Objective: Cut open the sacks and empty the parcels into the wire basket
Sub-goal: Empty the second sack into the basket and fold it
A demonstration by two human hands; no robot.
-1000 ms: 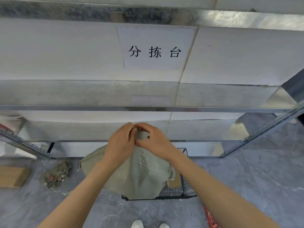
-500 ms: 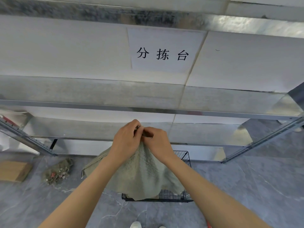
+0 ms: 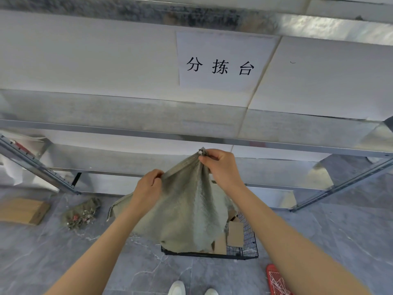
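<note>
A limp grey-green woven sack (image 3: pixel 187 211) hangs in front of me above the black wire basket (image 3: pixel 246 250) on the floor. My right hand (image 3: pixel 221 167) pinches the sack's top corner, the higher of my two grips. My left hand (image 3: pixel 148 186) grips the sack's edge lower and to the left, so the cloth stretches between them. Brown cardboard parcels (image 3: pixel 235 234) lie in the basket, partly hidden by the sack.
A metal sorting rack (image 3: pixel 191 137) with a paper sign (image 3: pixel 221 62) stands ahead. On the grey floor lie a crumpled sack with scraps (image 3: pixel 81 212), a flat cardboard piece (image 3: pixel 23 210) at left, and a red mesh object (image 3: pixel 276 279) by my right arm.
My hands, together at the sack's top before, have parted: the right has stayed up holding the corner, while the left has slid down and left along the edge. Parcels now show in the basket.
</note>
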